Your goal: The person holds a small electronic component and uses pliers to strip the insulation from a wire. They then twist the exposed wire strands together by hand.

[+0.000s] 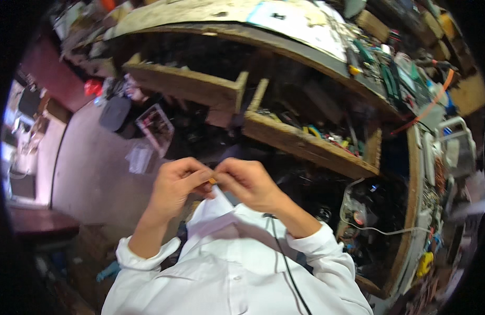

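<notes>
A small orange piece (213, 181) is pinched between the fingertips of the left hand (175, 186) and the right hand (248, 184), which are pressed together just above the white shirt (237, 262). Both hands are closed on it, equally near; its long axis cannot be told. Beyond the hands, a wooden drawer (305, 147) is seen pulled out, with coloured tools and small parts lying inside.

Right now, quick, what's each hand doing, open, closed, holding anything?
Left hand: closed, pinching the small orange piece.
Right hand: closed, fingertips pinched on the same orange piece.
</notes>
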A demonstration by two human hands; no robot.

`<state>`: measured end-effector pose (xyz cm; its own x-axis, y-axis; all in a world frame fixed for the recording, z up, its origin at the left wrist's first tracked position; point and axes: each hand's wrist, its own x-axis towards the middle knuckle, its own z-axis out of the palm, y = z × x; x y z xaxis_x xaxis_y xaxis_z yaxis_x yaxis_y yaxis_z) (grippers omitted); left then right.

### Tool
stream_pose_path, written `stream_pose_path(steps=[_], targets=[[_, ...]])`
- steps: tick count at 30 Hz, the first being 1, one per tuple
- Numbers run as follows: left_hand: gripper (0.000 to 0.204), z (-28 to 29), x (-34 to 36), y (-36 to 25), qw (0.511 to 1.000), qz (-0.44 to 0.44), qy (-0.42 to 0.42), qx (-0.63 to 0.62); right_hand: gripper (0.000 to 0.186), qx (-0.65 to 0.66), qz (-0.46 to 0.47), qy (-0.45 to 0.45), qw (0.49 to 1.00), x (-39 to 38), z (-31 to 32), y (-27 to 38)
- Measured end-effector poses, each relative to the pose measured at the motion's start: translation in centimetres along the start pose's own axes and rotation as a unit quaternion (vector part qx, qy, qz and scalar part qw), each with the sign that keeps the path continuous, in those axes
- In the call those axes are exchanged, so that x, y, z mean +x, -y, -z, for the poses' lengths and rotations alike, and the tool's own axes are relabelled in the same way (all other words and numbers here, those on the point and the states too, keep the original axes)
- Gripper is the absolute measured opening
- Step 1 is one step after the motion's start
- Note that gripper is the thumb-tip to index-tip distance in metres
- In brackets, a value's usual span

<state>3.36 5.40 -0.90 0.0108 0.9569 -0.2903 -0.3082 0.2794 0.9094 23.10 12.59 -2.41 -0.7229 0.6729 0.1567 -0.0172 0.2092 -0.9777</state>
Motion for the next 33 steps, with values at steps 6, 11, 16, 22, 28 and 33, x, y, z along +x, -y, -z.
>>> stream_pose_path(steps=[6, 11, 16, 22, 28, 33], targets=[[0.016, 0.3, 0.6, 0.5, 0.998, -0.058, 0.018, -0.036, 0.015, 0.174, -0.086, -0.035, 0.980, -0.4, -0.6, -0.3], [0.016, 0.8, 0.4, 1.1, 0.997, -0.074, 0.002, -0.033, 0.019, 0.178, -0.083, -0.021, 0.980, -0.6, -0.9, -0.8], [0.014, 0.9, 0.4, 1.4, 0.996, -0.090, -0.005, -0.004, 0.019, 0.181, -0.082, -0.032, 0.980, -0.5, -0.9, -1.0], [0.018, 1.0, 0.2, 1.5, 0.995, -0.098, 0.000, 0.019, 0.016, 0.147, -0.067, -0.061, 0.985, -0.4, -1.3, -0.5], [0.018, 0.7, -0.2, 1.4, 0.994, -0.096, -0.003, 0.042, 0.012, 0.009, -0.013, -0.084, 0.996, -0.5, -1.3, 0.0], [0.016, 0.5, -0.7, 0.9, 0.993, -0.096, -0.008, 0.065, 0.009, -0.024, 0.025, -0.096, 0.995, -0.2, -1.4, 0.7]])
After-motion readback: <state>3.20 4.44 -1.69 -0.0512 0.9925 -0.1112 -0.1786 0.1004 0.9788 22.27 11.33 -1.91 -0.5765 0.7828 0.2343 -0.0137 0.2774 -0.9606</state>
